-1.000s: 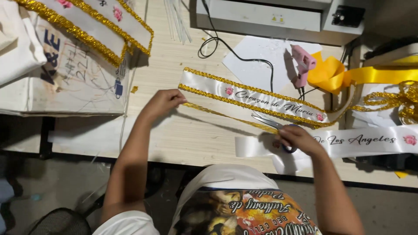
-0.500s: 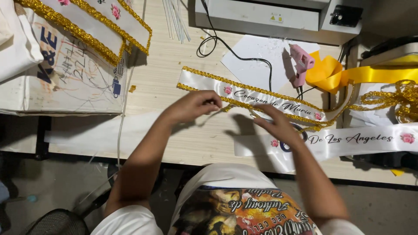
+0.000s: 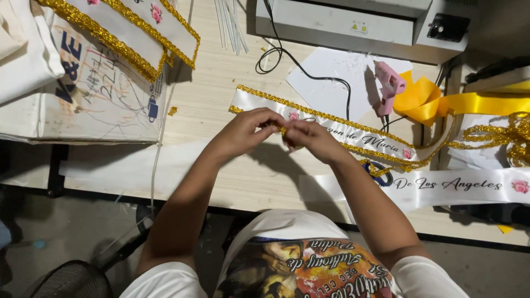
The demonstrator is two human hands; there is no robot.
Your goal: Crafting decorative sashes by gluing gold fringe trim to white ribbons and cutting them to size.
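Over the sash, both hands pinch gold trim.

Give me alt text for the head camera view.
Both hands, left hand and right hand, meet over a white sash with gold trim on a wooden table. A pink glue gun and yellow ribbon lie beyond.

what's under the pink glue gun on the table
The pink glue gun rests with its nozzle end on a white paper sheet lying on the wooden table. Yellow ribbon lies beside it. What sits directly beneath its body is covered.
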